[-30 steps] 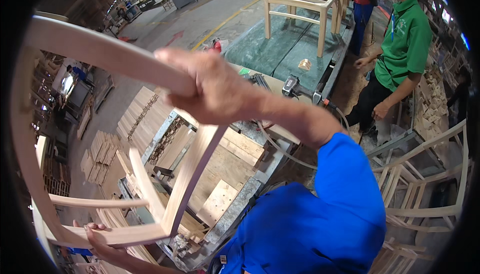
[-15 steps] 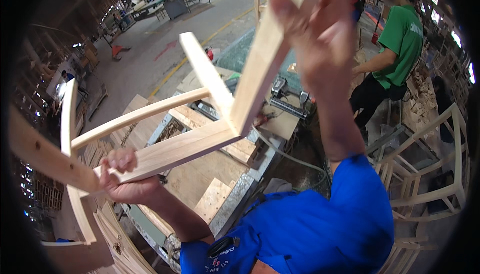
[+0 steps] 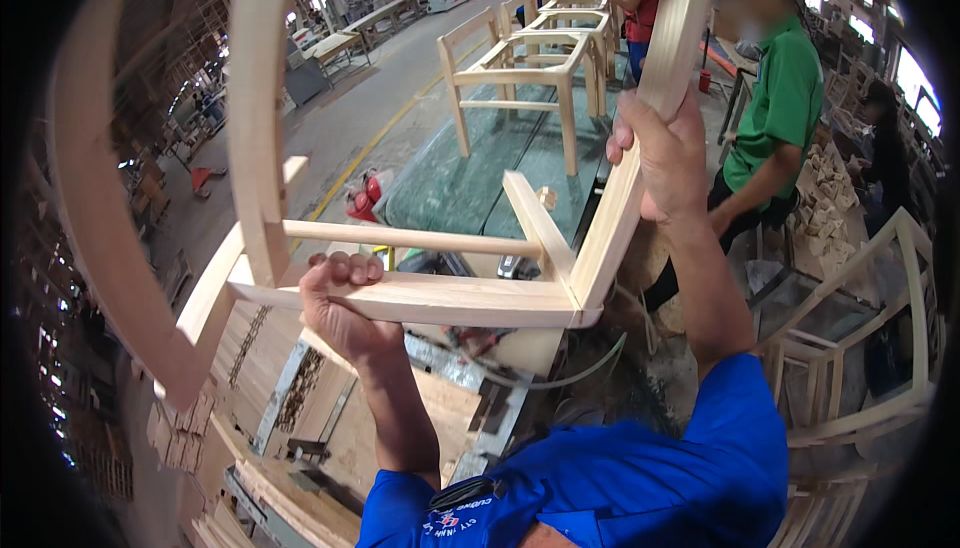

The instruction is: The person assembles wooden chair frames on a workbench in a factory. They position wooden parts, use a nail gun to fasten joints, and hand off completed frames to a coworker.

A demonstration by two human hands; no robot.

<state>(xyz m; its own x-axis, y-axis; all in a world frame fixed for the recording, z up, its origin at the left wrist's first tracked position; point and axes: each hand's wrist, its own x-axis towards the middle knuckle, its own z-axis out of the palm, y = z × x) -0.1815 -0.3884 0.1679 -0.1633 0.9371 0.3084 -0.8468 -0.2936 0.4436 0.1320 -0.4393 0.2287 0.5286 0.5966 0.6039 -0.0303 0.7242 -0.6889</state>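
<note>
Gripping a bare wooden chair frame (image 3: 430, 293) with both hands, the person holds it up in the middle of the picture, well above the cluttered bench (image 3: 440, 428) at lower centre. The left hand (image 3: 340, 308) is clenched around a flat rail at centre left, fingers curled over its top edge. The right hand (image 3: 665, 153) wraps a long leg at upper right, thumb and fingers closed on it. The frame is tilted, its curved back sweeping through the upper left of the picture and a round stretcher running across between the hands. It looks stiff and fairly light for its bulk, since two hands carry it freely, but awkward: long members stick out far from either grip. The raw wood seems dry and unslippery, though its corners are sharp. Rails and legs near the joints are probably the soundest places to hold; the thin stretcher is likely the weakest. Behind it, at upper centre, another frame (image 3: 520, 78) stands on a green table (image 3: 470, 183). At upper right a person in a green shirt (image 3: 775, 108) works beside a pile of small wooden blocks (image 3: 830, 188). More frames (image 3: 860, 348) are stacked at right.
</note>
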